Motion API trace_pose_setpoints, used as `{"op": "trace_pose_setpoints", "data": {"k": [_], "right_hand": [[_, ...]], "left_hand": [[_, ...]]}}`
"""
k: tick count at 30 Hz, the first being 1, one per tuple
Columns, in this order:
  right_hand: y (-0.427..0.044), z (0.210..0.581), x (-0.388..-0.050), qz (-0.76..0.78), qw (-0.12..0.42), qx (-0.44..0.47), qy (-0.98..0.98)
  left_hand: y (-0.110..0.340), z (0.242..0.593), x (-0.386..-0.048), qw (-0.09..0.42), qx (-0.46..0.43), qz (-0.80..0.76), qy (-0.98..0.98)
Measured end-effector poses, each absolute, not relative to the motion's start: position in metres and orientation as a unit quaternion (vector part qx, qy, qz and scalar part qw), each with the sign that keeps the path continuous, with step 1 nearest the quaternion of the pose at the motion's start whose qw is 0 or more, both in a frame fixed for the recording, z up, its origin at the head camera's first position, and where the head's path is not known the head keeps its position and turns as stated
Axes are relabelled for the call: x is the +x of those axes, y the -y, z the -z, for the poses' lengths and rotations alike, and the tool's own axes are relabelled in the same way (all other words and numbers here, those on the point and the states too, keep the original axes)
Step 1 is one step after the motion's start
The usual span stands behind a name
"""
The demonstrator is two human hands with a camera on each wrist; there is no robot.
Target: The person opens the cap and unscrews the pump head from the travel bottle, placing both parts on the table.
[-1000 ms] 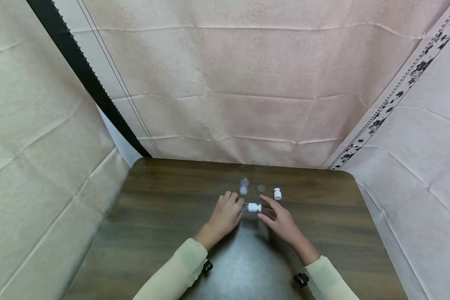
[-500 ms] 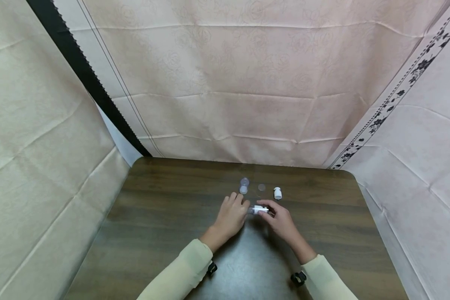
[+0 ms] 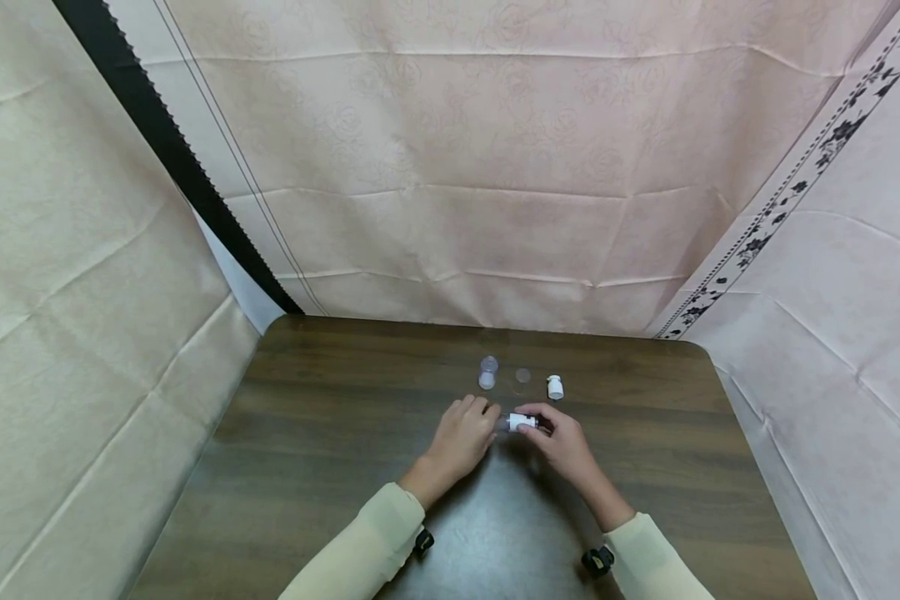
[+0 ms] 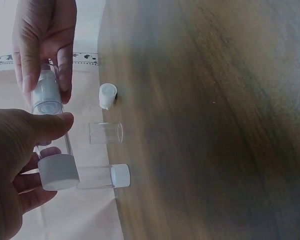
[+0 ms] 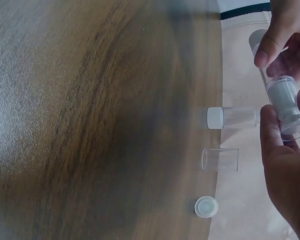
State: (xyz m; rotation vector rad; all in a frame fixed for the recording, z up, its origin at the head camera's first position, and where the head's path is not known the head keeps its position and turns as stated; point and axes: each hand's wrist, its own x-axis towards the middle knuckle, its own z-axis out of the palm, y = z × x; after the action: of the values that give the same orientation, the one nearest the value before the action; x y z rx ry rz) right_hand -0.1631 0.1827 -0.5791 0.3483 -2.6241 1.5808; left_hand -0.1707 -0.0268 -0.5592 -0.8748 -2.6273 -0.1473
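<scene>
Left hand (image 3: 459, 439): clamped on the clear tube (image 4: 63, 144), thumb across its wall.
Right hand (image 3: 566, 443): clamped on the white vial (image 3: 522, 422), between thumb and fingers.
Hand spacing: just beside each other, fingertips apart.
Tube: held above the table (image 3: 307, 408); white cap (image 4: 59, 172) on the end away from the vial.
Vial: in line with the tube, between the hands; cannot tell whether its end sits inside.
Capped jar (image 3: 487, 380): upright on the table beyond the hands, white end down, clear part up.
Clear cup (image 3: 522, 376): upright, between capped jar and small bottle, touching neither.
Small bottle (image 3: 556, 388): white, upright, beyond the right hand.
Backdrop (image 3: 457, 125): pale cloth behind the table.
</scene>
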Motion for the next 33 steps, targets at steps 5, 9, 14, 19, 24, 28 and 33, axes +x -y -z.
{"op": "trace_pose_setpoints", "data": {"k": [5,9,14,19,24,28,33], "right_hand": [[-0.186,0.578,-0.163,-0.52,0.019,0.118,0.846],[-0.19,0.578,-0.163,-0.53,0.015,0.128,0.838],[-0.193,0.579,-0.164,-0.532,0.006,0.14,0.835],[-0.197,0.581,-0.165,-0.532,-0.006,0.149,0.833],[-0.196,0.577,-0.163,-0.534,-0.012,0.154,0.831],[-0.199,0.581,-0.163,-0.538,-0.012,0.165,0.827],[-0.203,0.585,-0.161,-0.555,0.007,0.205,0.806]], "left_hand": [[0.028,0.561,-0.169,0.187,-0.315,0.058,0.928],[0.029,0.561,-0.168,0.194,-0.324,0.064,0.924],[0.03,0.562,-0.168,0.189,-0.329,0.081,0.922],[0.031,0.564,-0.168,0.185,-0.334,0.099,0.919],[0.033,0.565,-0.168,0.186,-0.343,0.116,0.913],[0.034,0.564,-0.167,0.172,-0.346,0.127,0.913],[0.04,0.566,-0.166,0.146,-0.345,0.151,0.915]]}}
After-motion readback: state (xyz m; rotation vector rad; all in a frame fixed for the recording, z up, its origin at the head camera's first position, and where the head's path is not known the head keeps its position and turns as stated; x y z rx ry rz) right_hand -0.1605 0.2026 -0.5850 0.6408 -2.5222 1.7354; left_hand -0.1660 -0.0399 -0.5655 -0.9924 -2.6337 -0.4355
